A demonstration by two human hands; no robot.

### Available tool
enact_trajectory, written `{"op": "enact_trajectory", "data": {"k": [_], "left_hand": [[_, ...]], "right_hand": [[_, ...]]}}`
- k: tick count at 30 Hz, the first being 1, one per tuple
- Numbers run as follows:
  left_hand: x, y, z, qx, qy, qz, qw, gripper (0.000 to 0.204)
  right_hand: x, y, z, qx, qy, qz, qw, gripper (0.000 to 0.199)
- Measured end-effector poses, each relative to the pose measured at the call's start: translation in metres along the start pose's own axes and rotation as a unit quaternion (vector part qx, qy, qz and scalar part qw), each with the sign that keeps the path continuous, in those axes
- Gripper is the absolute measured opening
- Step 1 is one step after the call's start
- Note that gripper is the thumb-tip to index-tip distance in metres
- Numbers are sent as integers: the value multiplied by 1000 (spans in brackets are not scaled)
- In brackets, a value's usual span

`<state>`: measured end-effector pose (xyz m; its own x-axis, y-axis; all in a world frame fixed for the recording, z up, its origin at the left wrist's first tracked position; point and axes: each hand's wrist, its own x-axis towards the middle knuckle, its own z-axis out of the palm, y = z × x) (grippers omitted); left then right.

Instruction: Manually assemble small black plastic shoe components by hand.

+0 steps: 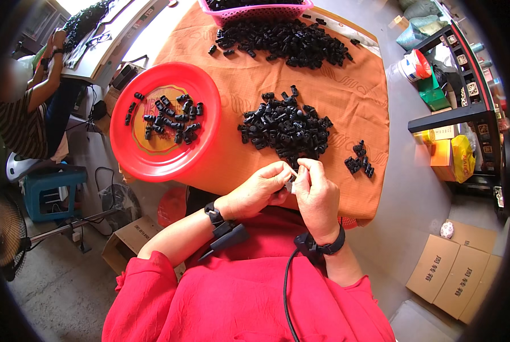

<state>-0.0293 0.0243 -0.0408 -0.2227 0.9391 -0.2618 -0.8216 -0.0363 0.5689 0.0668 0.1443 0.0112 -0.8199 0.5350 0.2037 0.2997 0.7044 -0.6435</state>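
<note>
My left hand (259, 187) and my right hand (317, 199) meet at the near edge of the table, both with fingers pinched together. Between the fingertips shows a small pale piece (290, 185), too small to name. Whatever else the left fingers hold is mostly hidden. Just beyond my hands lies a heap of small black plastic parts (286, 125) that look like cord locks. To the left, a red round tray (124, 128) carries several more of these parts, spread loosely. A small group of black parts (360, 159) lies right of the heap.
An orange cloth (232, 165) covers the table. At its far side a larger black pile (283, 43) spreads before a pink basket (260, 12). Cardboard boxes (457, 273) and a dark rack (454, 122) stand right; a blue stool (52, 194), a fan (4, 233) and another person (29, 114) are left.
</note>
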Motion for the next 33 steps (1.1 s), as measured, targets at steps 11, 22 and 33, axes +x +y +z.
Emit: {"op": "enact_trajectory", "data": {"k": [11, 22, 33], "left_hand": [[0, 2, 2, 19, 15, -13, 1000, 20], [-1, 4, 2, 40, 3, -13, 999, 16], [1, 1, 3, 46, 13, 10, 999, 19]], "right_hand": [[-1, 0, -1, -16, 3, -6, 1000, 12], [-3, -2, 0, -17, 7, 10, 1000, 15], [-5, 2, 1, 1, 25, 21, 999, 21]]}}
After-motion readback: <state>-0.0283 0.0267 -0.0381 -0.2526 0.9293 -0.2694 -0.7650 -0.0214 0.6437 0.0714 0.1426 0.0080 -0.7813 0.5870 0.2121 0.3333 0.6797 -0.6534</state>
